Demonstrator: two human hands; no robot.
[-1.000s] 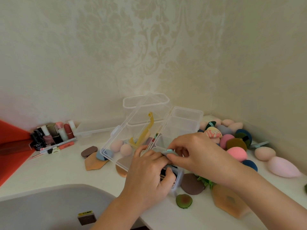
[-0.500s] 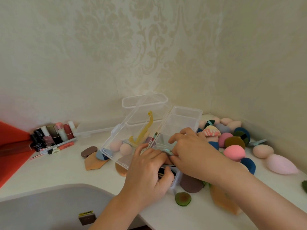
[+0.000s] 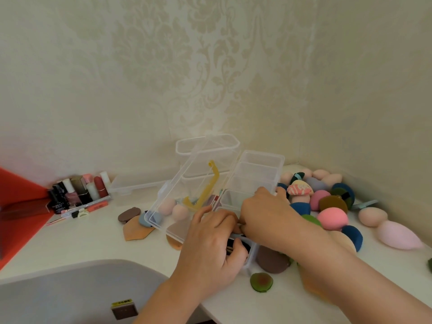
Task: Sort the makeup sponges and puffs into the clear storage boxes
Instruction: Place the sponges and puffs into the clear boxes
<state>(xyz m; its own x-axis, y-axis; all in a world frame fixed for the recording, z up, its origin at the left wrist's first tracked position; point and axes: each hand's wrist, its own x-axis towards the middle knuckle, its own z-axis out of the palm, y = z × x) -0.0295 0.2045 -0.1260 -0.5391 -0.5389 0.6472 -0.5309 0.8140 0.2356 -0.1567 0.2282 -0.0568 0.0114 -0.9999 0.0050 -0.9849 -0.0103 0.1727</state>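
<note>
Long clear storage box (image 3: 261,154) on the white countertop (image 3: 70,242), running from near the wall corner toward the camera: see-through plastic, split by cross walls into a row of compartments, something dark in the nearest one. Clear lid (image 3: 177,183) swung open to the left and tilted, a yellow handle (image 3: 215,174) across it; two peach egg sponges (image 3: 180,211) visible through it, beside the box. Second clear box (image 3: 208,146) just behind, against the wallpaper. Left hand (image 3: 210,249) clamped on the near end of the divided box, fingers curled over the top edge, thumb hooked round the end wall. Right hand (image 3: 268,218) over the next compartment, knuckles up, fingers bent downward; fingertips hidden behind the left hand, so no telling whether anything is pinched there. To the right, a loose heap of sponges and puffs reaching to the wall: a bright pink egg sponge (image 3: 332,217), a pale pink teardrop sponge (image 3: 397,235), a beige egg sponge (image 3: 372,216), a pink-and-cream marbled sponge (image 3: 299,189), navy puffs (image 3: 353,235), an olive-brown round puff (image 3: 333,204). Near the box's front end, a dark brown puff (image 3: 272,259) and a small green round puff (image 3: 261,281). Left of the lid, a brown oval puff (image 3: 128,215), a tan puff (image 3: 135,231), and a blue puff (image 3: 149,218) partly under the lid's corner. Further left, a cluster of cosmetic bottles (image 3: 77,192) by the wall.
</note>
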